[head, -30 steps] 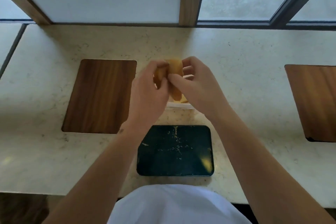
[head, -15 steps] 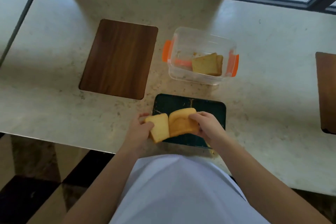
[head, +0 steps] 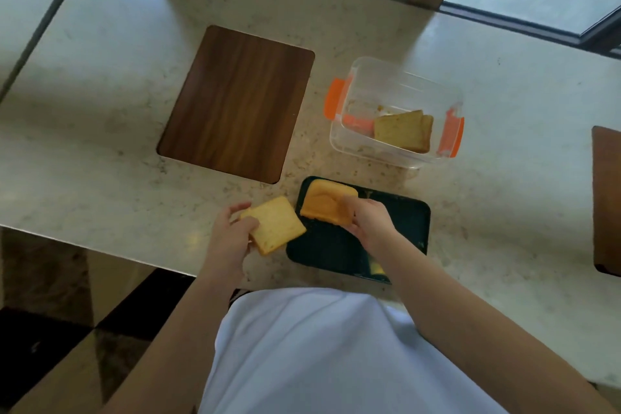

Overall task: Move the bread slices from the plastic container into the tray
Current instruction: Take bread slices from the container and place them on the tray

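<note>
A dark green tray (head: 403,232) lies on the counter in front of me. My right hand (head: 368,223) grips a bread slice (head: 324,203) over the tray's far left corner. My left hand (head: 232,235) grips a second bread slice (head: 275,228) just left of the tray, its right corner reaching the tray's edge. Behind the tray stands a clear plastic container (head: 396,84) with orange clips. Two or three more bread slices (head: 403,131) lean inside it at the right.
A wooden inset panel (head: 235,104) sits in the stone counter to the left of the container. Another wooden panel (head: 606,198) shows at the right edge. The counter's near edge (head: 100,254) runs below my left hand. Windows line the far side.
Both hands carried the two slices from the container down to the tray. In the last half second the slices parted, the right one moving further over the tray.
</note>
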The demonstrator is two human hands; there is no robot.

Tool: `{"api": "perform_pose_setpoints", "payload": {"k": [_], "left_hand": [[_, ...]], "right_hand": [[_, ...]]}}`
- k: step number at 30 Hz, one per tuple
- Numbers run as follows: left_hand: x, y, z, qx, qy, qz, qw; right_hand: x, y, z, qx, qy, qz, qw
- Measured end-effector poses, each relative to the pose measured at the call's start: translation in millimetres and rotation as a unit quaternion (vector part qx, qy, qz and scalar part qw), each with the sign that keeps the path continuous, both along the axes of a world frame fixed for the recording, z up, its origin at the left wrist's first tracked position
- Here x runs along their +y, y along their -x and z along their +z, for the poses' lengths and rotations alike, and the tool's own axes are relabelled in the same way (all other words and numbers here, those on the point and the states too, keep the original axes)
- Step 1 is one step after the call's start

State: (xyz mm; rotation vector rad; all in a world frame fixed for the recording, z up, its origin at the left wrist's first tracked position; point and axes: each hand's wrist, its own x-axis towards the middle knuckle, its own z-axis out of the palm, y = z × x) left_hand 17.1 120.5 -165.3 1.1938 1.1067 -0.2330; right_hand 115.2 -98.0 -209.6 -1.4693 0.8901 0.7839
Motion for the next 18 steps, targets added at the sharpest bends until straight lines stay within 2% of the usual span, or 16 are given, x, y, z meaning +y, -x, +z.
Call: {"api": "perform_pose_setpoints", "payload": {"k": [3, 5, 9, 14, 18], "left_hand": [[3, -2, -5, 0.017, 0.01, -0.006, 1.0], [6, -4, -6, 0.027, 0.023, -0.01, 0.999], [10, -7, -8, 0.021, 0.029, -0.02, 0.999], [13, -3, -10, 0.02, 0.011, -0.047, 0.999], [15, 5, -13, 0.02, 0.0, -0.07, 0.997]], "right_hand": [[-7, 7, -2, -0.066, 0.156, 0.152, 0.974], [-13, 10, -1, -0.1, 0.207, 0.194, 0.954], [-14, 13, 1, -0.132, 0.239, 0.258, 0.927], [6, 14, 2, -0.157, 0.293, 0.371, 0.867], [20, 9, -1, -0.152, 0.307, 0.387, 0.856]]}}
